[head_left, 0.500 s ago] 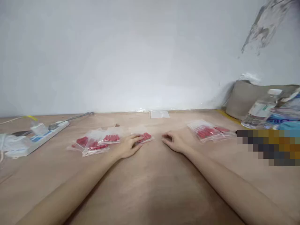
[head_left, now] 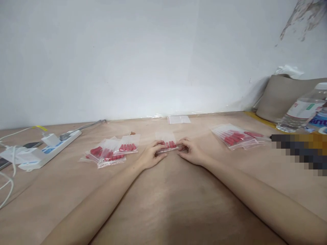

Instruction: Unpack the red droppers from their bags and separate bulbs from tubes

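Note:
A small clear zip bag [head_left: 165, 137] with several red tube-shaped pieces [head_left: 170, 145] lies flat on the table between my hands. My left hand [head_left: 153, 153] holds its left side, the fingers over the red pieces and the thumb at the near edge. At the right edge, my right hand [head_left: 191, 151] grips the bag's corner with bent fingers and thumb; the exact contact is partly hidden. Left of my left hand, similar filled bags [head_left: 109, 153] overlap in a loose pile. More bags of red pieces [head_left: 231, 136] lie to the right.
By the wall lies a flat white bag [head_left: 179, 119]. A power strip [head_left: 52, 149] with chargers and white cables is on the left. On the right stand a water bottle [head_left: 300, 112] and a grey-brown container [head_left: 274, 97]. A pixelated patch covers the right edge.
My right hand has moved left onto the bag's right edge. The bag now lies straighter between both hands, with my left hand still on it. The camera view has shifted slightly.

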Available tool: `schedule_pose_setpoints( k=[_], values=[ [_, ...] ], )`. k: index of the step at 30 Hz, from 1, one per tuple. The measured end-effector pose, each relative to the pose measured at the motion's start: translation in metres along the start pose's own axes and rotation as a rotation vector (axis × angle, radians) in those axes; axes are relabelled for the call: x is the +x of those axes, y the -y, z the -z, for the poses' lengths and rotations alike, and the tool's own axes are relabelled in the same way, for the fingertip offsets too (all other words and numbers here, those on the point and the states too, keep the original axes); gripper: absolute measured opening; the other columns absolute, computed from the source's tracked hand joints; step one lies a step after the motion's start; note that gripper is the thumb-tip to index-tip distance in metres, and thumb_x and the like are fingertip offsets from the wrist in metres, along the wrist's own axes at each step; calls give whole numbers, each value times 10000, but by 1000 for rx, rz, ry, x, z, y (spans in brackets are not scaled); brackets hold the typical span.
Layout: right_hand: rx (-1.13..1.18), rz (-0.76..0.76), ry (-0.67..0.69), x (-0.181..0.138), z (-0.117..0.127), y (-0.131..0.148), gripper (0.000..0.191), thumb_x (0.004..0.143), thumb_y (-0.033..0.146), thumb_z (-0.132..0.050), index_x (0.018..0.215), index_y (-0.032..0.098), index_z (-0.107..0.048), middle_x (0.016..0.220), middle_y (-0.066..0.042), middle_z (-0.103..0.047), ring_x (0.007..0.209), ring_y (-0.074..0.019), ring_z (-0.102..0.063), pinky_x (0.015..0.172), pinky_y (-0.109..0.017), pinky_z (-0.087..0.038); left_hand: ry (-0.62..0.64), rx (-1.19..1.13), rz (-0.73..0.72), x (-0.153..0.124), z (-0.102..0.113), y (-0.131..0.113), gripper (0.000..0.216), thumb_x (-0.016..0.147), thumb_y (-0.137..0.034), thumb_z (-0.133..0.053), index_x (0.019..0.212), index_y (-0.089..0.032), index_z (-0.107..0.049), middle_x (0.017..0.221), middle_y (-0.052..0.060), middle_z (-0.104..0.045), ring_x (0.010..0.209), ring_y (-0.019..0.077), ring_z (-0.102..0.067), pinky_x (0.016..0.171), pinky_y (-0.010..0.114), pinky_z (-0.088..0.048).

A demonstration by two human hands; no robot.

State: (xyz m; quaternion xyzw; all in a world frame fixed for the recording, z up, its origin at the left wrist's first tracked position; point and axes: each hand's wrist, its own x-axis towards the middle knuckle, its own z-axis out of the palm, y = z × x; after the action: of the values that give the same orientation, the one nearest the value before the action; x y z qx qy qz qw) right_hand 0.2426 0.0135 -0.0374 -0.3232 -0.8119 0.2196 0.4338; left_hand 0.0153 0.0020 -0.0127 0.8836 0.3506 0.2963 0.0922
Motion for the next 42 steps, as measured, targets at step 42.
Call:
schedule_pose_setpoints(
  k=[42],
  values=[
    [-537,257,-10,1,-3,22,53,775,224,-541,787,204,-588,795,-20,-613,781,-142,-503,736,-303,-284,-160,-328,241,10,-23,-8,115,703,-284,-653,693,-171,-673,766,38,-655,703,153,-598,632,274,-476]
  ],
)
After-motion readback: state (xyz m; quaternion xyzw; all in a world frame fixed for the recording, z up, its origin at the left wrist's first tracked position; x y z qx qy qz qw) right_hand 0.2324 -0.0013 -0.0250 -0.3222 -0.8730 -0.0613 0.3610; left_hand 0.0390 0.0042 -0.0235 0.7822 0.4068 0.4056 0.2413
